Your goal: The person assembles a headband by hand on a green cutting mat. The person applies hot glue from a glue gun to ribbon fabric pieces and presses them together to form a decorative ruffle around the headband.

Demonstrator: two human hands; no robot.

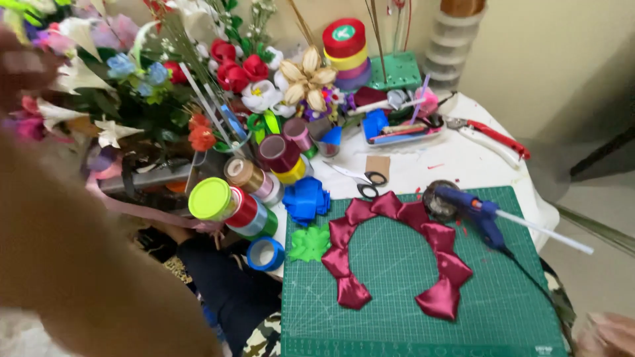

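Observation:
My left arm fills the lower left of the view, and my left hand (23, 66) is a blur up at the top left, against the artificial flowers (132, 73); its fingers cannot be made out. A small skin-coloured patch at the bottom right corner may be my right hand (607, 334), away from everything on the table. On the green cutting mat (397, 277) lies an arch of folded dark red satin petals (397, 211), open toward me. A blue glue gun (477, 213) rests on the mat's far right corner.
Several ribbon rolls (245, 198) crowd the table left of the mat, with a blue ribbon flower (305, 198) and a green one (308, 243). Scissors (368, 182), a tray of bits (400, 129), red-handled pruners (493, 137) and stacked rolls (345, 49) sit behind.

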